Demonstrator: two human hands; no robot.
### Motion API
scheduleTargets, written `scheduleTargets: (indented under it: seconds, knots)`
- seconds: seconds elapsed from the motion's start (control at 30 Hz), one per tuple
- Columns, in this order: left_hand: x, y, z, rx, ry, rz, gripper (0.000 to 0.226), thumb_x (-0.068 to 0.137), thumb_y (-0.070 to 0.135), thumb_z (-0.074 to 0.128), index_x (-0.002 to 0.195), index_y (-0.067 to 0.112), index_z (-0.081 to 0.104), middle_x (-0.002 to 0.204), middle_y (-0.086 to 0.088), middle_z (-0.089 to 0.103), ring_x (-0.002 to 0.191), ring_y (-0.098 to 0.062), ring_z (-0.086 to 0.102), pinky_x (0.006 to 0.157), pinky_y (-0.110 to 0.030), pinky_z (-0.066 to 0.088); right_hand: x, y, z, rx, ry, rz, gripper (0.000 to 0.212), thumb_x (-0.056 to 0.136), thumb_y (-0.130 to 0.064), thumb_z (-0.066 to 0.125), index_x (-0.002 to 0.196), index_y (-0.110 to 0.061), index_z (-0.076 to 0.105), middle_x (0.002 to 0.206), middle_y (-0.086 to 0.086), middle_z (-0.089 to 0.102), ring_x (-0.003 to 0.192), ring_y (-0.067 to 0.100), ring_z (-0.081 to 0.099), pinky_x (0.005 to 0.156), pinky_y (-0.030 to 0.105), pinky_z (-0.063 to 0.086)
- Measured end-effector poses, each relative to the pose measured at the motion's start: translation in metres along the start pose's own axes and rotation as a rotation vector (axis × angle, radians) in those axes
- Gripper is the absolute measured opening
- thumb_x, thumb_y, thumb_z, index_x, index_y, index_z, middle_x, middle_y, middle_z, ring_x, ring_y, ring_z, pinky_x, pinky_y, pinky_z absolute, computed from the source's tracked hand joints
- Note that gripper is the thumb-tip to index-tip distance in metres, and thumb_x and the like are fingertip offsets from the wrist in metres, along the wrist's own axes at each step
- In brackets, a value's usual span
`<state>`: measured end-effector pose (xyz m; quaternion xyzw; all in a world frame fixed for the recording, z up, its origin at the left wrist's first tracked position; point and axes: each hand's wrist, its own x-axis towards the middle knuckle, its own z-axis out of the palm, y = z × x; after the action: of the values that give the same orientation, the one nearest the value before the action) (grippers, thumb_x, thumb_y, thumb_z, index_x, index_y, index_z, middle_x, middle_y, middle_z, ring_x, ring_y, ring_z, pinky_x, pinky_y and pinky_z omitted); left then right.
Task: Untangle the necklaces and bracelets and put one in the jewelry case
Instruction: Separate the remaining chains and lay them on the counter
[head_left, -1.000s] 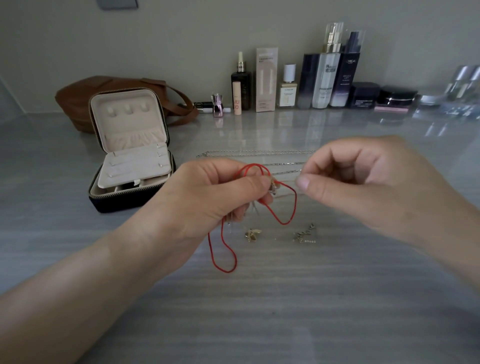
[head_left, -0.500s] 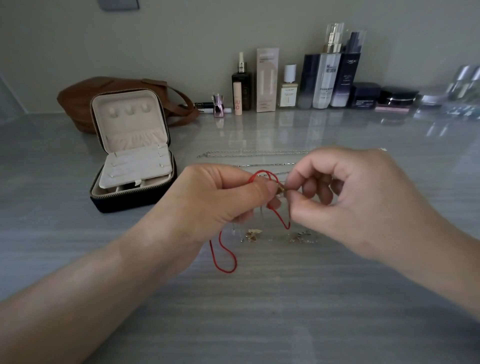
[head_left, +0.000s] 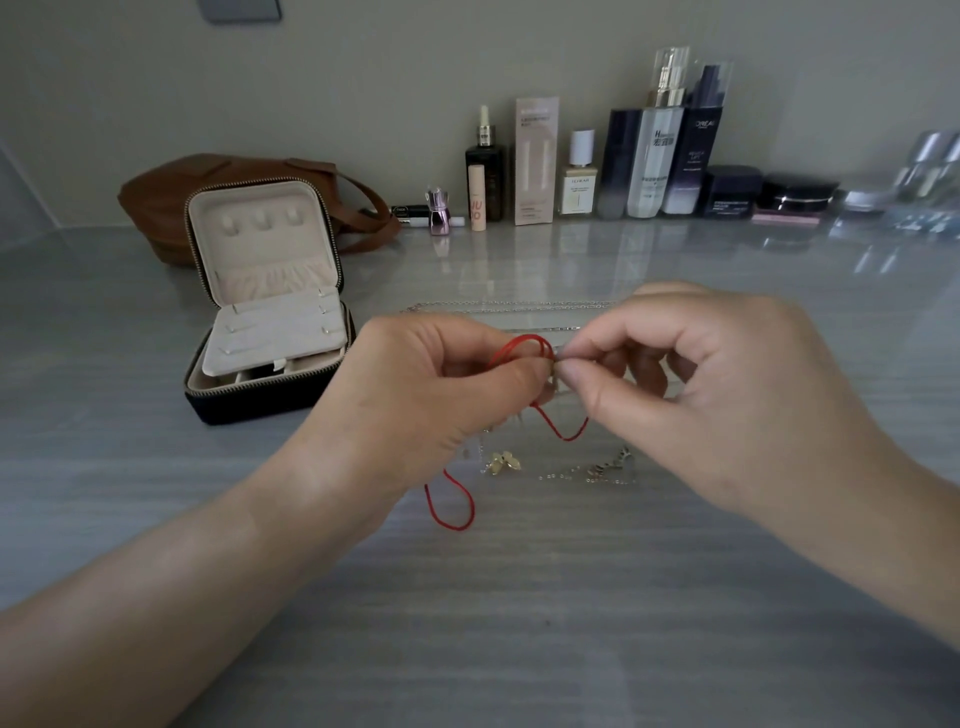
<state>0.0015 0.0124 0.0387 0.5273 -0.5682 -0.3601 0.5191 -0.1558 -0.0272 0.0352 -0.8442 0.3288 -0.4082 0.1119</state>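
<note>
My left hand (head_left: 436, 395) pinches a red cord bracelet (head_left: 524, 348) above the table; its loops hang down to the surface at the cord's lower end (head_left: 457, 512). My right hand (head_left: 711, 395) pinches a small metal piece at the same knot, thumb and forefinger meeting my left fingertips. A gold charm (head_left: 503, 462) and a beaded chain (head_left: 602, 470) lie on the table below the hands. Silver chains (head_left: 498, 307) stretch across the table behind them. The black jewelry case (head_left: 270, 332) stands open at the left, beige lining showing.
A brown leather bag (head_left: 171, 197) lies behind the case. Several cosmetic bottles and jars (head_left: 649, 156) line the back wall. The grey table (head_left: 519, 623) extends toward me.
My right hand moved left from apart to meet my left hand and now pinches the knot area of the red cord. The left hand has barely moved.
</note>
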Motion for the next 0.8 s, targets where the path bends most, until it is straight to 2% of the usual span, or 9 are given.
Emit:
scheduleTargets:
  seconds: [0.13, 0.23, 0.37, 0.43, 0.57, 0.7, 0.8]
  knots:
    - [-0.0008, -0.0023, 0.0012, 0.029, -0.019, 0.017, 0.012, 0.073, 0.011, 0.072, 0.069, 0.022, 0.075, 0.066, 0.004, 0.072, 0.06, 0.001, 0.061, 0.059, -0.011, 0.048, -0.0002, 0.0011, 0.0031, -0.086, 0.005, 0.047, 0.008, 0.069, -0.031, 0.061, 0.067, -0.029, 0.069, 0.059, -0.019, 0.055, 0.064, 0.007, 0.052, 0.057, 0.02, 0.042]
    - [-0.0013, -0.0027, 0.0034, 0.05, -0.019, 0.036, 0.014, 0.07, 0.013, 0.071, 0.069, 0.027, 0.073, 0.066, 0.002, 0.072, 0.058, 0.001, 0.058, 0.058, -0.011, 0.047, 0.0002, 0.0014, 0.0049, -0.09, -0.003, 0.093, 0.01, 0.066, -0.035, 0.061, 0.064, -0.027, 0.067, 0.054, -0.016, 0.052, 0.062, 0.005, 0.051, 0.054, 0.019, 0.041]
    - [-0.0003, -0.0028, 0.0023, 0.049, -0.014, 0.028, 0.011, 0.072, 0.013, 0.072, 0.067, 0.022, 0.074, 0.067, 0.002, 0.072, 0.058, 0.002, 0.057, 0.059, -0.012, 0.047, 0.0026, 0.0007, 0.0015, 0.132, -0.068, 0.205, 0.008, 0.061, -0.032, 0.062, 0.061, -0.025, 0.066, 0.054, -0.015, 0.057, 0.048, 0.003, 0.05, 0.046, 0.011, 0.037]
    - [-0.0006, -0.0019, 0.0015, 0.051, -0.02, 0.036, 0.012, 0.073, 0.011, 0.072, 0.067, 0.02, 0.074, 0.067, 0.004, 0.072, 0.058, 0.004, 0.058, 0.059, -0.011, 0.047, 0.0036, 0.0004, -0.0006, 0.198, -0.098, 0.222, 0.008, 0.061, -0.033, 0.064, 0.062, -0.027, 0.068, 0.056, -0.016, 0.059, 0.048, 0.002, 0.051, 0.047, 0.01, 0.038]
    - [-0.0005, -0.002, 0.001, 0.071, -0.022, 0.056, 0.012, 0.073, 0.012, 0.071, 0.067, 0.022, 0.074, 0.069, 0.002, 0.072, 0.059, 0.005, 0.057, 0.06, -0.012, 0.046, 0.0035, -0.0007, -0.0007, 0.193, -0.101, 0.217, 0.007, 0.062, -0.032, 0.064, 0.064, -0.027, 0.069, 0.059, -0.017, 0.061, 0.05, 0.002, 0.052, 0.048, 0.011, 0.04]
    - [-0.0005, -0.0033, 0.0017, 0.09, -0.024, 0.074, 0.012, 0.071, 0.015, 0.071, 0.067, 0.026, 0.073, 0.063, 0.005, 0.07, 0.057, 0.004, 0.054, 0.059, -0.013, 0.045, 0.0027, -0.0013, 0.0031, 0.176, -0.099, 0.211, 0.006, 0.059, -0.028, 0.061, 0.061, -0.025, 0.066, 0.056, -0.016, 0.057, 0.048, 0.002, 0.049, 0.047, 0.011, 0.039]
    - [0.0008, -0.0051, 0.0008, 0.092, -0.021, 0.07, 0.011, 0.068, 0.018, 0.071, 0.069, 0.029, 0.073, 0.068, 0.001, 0.072, 0.061, -0.002, 0.058, 0.063, -0.02, 0.05, 0.0039, -0.0012, 0.0014, 0.237, -0.105, 0.253, 0.006, 0.057, -0.026, 0.062, 0.059, -0.022, 0.065, 0.052, -0.012, 0.056, 0.045, 0.002, 0.047, 0.044, 0.01, 0.037]
